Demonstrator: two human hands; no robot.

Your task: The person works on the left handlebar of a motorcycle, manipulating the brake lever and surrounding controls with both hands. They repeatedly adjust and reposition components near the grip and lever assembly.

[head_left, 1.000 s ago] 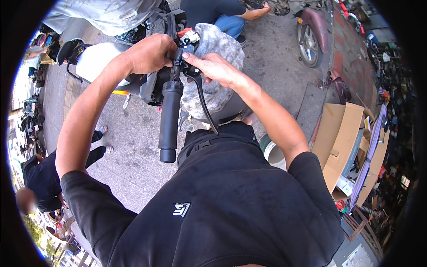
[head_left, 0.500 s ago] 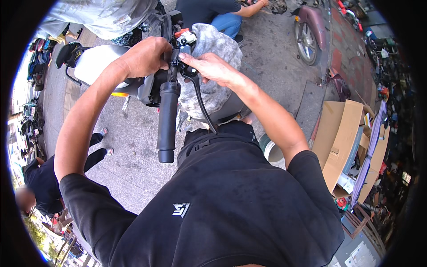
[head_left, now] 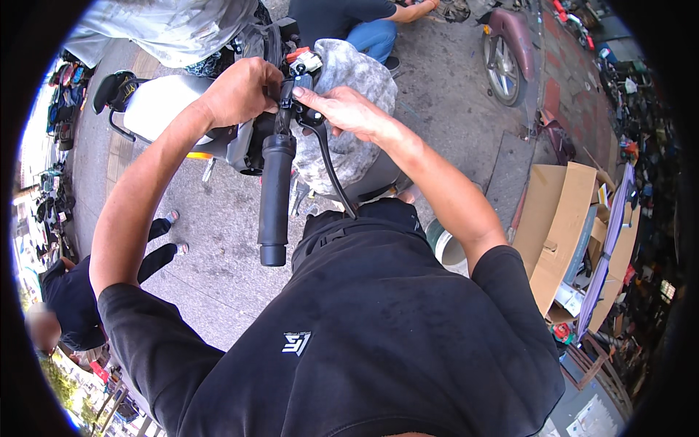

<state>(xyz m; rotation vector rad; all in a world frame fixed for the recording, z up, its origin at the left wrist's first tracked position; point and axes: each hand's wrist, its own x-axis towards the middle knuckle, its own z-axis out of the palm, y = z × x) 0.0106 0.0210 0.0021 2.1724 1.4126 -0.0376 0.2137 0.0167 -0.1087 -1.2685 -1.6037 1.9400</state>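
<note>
Left hand (head_left: 244,89): fingertips curled out of sight; contents, if any, cannot be told. Right hand (head_left: 349,113): fingers mostly hidden beneath the gripped lever mount (head_left: 301,82). Beyond both hands, a crouching co-worker (head_left: 338,13) is cut off by the upper edge. Below the left hand, a bystander's head (head_left: 44,328) is blurred. Below the right, a bucket (head_left: 445,247) is part-covered by the forearm (head_left: 444,186).

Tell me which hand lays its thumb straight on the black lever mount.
The right hand: thumb extended on the lever mount; the left hand curls.

Black handlebar grip (head_left: 277,197), left hand (head_left: 244,89) and maroon wheel fender (head_left: 518,44) all slightly farther left in view than a second ago, bystander's feet (head_left: 182,249) slightly lower.
</note>
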